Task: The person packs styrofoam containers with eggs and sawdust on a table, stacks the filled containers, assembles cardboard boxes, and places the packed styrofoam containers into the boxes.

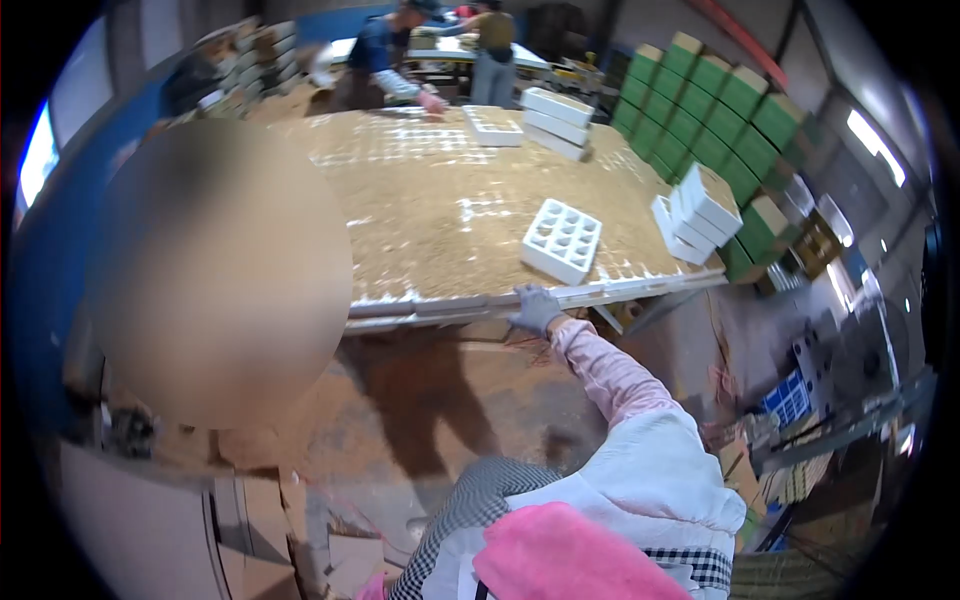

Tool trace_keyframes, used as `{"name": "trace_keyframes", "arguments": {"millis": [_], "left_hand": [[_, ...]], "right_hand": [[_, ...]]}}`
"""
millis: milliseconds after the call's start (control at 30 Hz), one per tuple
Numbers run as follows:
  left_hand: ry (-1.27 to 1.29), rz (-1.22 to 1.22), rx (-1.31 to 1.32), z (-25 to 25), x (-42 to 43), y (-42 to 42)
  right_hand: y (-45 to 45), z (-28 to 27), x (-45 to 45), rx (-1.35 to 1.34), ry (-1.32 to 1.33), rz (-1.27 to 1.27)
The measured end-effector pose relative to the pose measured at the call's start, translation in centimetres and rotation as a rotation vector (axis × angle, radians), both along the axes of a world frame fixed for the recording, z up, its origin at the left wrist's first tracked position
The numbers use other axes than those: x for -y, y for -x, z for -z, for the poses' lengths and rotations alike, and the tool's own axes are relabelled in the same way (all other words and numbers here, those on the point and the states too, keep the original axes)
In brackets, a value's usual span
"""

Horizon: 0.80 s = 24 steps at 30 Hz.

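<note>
My right hand [538, 308], in a grey glove below a pink sleeve, is at the near edge of a wide table [450, 308]. Its fingers appear closed around that white edge, partly hidden by the hand itself. Just beyond it, a white tray with round hollows [562, 240] sits on the brown, grainy layer [420, 230] covering the tabletop. My left hand is out of view; a small pink patch at the bottom edge is too little to identify.
White trays [557, 122] are stacked at the far side, others [700, 212] at the right corner. A co-worker [385, 65] reaches over the far edge; another person [492, 50] stands behind. Green boxes [705, 110] are piled right. A blurred disc hides the left; cardboard [265, 530] lies below.
</note>
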<state>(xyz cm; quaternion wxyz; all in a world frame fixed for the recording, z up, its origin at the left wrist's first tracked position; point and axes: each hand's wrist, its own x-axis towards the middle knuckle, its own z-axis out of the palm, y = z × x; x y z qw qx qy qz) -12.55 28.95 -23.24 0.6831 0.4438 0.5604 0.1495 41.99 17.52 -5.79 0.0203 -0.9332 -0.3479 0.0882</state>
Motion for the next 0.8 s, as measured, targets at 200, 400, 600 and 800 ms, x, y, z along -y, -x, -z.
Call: {"name": "trace_keyframes", "arguments": {"millis": [200, 400, 600, 800], "left_hand": [[-0.188, 0.412, -0.207, -0.4, -2.6, -13.5], [-0.345, 0.700, -0.430, 0.1, -4.1, -17.9], [-0.792, 1.192, -0.272, 2.8, -6.2, -25.4], [-0.479, 1.053, -0.334, -4.3, -5.3, -38.6]], "right_hand": [[-11.6, 2.4, 4.8, 0.307, -0.053, 0.275], [-13.5, 3.7, 9.6, 0.213, -0.478, 0.122], [-3.9, 3.2, 23.9, 0.385, -0.676, 0.303], [9.5, 10.9, 35.7, 0.279, -0.321, 0.602]]}}
